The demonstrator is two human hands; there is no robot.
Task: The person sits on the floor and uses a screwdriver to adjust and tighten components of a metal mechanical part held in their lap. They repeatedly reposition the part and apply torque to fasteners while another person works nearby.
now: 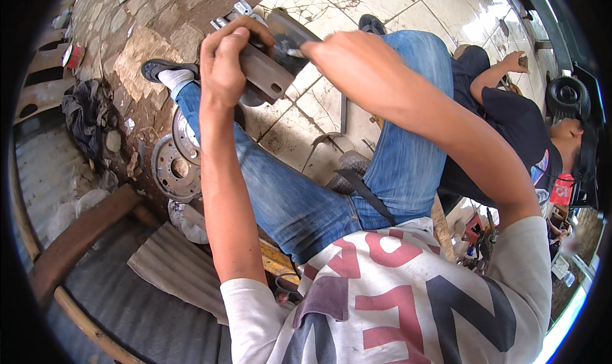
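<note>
My left hand [223, 67] is closed around a grey-brown metal bracket [264, 74], which has an oval slot at its lower end. A darker metal plate [287, 32] lies along its right side, and a silver metal fitting [242, 8] shows beyond my left fingers. My right hand [341, 58] is closed at the plate, with a small pale rod-like piece [295, 53] at its fingertips; I cannot make out what that piece is. My arms are raised over my jeans-covered legs.
A co-worker [497, 134] in dark clothes is at the right, beside a black tire [566, 99]. Round metal discs [167, 169] lie left of my legs. A dark cloth [86, 118], corrugated sheets [175, 271] and wooden bars [86, 233] are at the left. Cracked tiles [312, 109] lie below.
</note>
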